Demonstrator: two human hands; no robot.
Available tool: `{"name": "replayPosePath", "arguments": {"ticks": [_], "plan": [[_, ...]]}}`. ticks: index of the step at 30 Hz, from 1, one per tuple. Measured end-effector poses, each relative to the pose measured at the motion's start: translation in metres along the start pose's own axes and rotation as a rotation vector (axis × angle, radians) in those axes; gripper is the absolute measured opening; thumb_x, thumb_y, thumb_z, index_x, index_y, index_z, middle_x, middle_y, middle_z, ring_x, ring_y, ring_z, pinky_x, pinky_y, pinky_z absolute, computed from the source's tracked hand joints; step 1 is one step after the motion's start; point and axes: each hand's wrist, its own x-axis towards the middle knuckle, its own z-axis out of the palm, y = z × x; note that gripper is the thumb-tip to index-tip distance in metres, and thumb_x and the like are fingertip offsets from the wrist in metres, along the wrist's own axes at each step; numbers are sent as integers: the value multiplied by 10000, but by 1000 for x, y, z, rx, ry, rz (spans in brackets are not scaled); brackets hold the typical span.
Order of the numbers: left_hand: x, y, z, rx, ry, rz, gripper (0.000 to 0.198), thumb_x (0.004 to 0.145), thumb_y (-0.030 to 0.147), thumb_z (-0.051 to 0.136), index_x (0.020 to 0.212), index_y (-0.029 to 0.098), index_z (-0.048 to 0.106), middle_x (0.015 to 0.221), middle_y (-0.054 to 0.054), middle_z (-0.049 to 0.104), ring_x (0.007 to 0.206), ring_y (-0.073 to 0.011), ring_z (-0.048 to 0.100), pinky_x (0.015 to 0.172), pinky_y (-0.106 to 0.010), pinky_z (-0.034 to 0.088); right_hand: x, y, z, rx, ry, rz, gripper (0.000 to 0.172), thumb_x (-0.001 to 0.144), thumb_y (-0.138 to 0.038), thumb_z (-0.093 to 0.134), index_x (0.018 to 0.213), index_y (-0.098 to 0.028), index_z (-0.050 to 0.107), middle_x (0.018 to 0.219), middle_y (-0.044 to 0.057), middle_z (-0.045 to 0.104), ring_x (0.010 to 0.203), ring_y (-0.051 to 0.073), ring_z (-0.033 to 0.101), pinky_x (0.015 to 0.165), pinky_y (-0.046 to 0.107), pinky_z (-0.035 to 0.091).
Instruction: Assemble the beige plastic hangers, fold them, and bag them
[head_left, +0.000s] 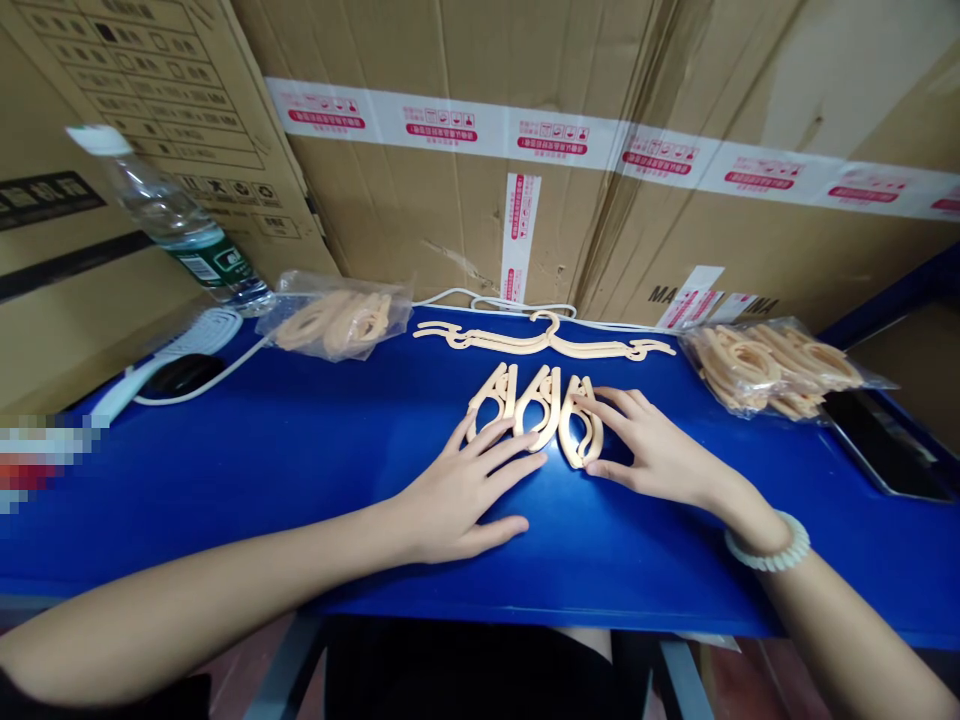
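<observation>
Had three folded hangers [556, 402] side by side on the blue surface [360, 450], seemingly for evenness, near an unfolded hanger [517, 347]. Touched two with the left hand [457, 495], fingers spread, perhaps for steadying; spanned the rightmost with the right hand [652, 445], thumb and fingers apart, perhaps for squaring it.

Three folded hangers [555, 405] in a row on the tabletop [300, 480] before me, my left hand [454, 500] at the left two, my right hand [660, 440] at the right one. Behind: one unfolded hanger [510, 346]. Hanger bags either side, left bag [334, 320], right bag [776, 365]. Bottle [195, 240] behind left bag; hairbrush [206, 332] beside, perhaps, a mouse [184, 376].
</observation>
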Motion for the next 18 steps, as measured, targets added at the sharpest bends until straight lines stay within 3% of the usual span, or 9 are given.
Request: {"name": "replayPosePath", "arguments": {"ticks": [6, 10, 14, 18], "plan": [[-1, 0, -1, -24, 30, 20, 590, 940, 422, 600, 1482, 234, 459, 1548, -96, 491, 1471, -390, 345, 1204, -689, 197, 0, -2, 1, -6, -62, 35, 785, 956, -566, 588, 1613, -260, 287, 1640, 187, 293, 1449, 435, 341, 1071, 695, 395], [-1, 0, -1, -20, 128, 8, 478, 951, 347, 580, 1407, 219, 512, 1494, -117, 529, 1449, -352, 378, 1205, -624, 249, -2, -2, -1, 25, -76, 42, 785, 968, -551, 577, 1620, -256, 257, 1664, 189, 230, 1489, 428, 285, 1097, 688, 379], [-1, -1, -1, -21, 258, -77, 241, 943, 267, 554, 1162, 181, 607, 1334, -138, 599, 1321, -314, 491, 1134, -534, 370, -2, -2, -3, 55, -31, -46, 759, 966, -499, 611, 1604, -237, 293, 1638, 186, 289, 1476, 373, 339, 1137, 586, 404], [0, 0, -2, -6, 251, -124, 245, 908, 246, 561, 1140, 174, 596, 1258, -137, 606, 1248, -318, 517, 1051, -519, 424, 0, -7, -3, 49, 14, -119, 682, 983, -427, 603, 1589, -268, 333, 1590, 169, 371, 1430, 367, 410, 1118, 569, 438]]}}
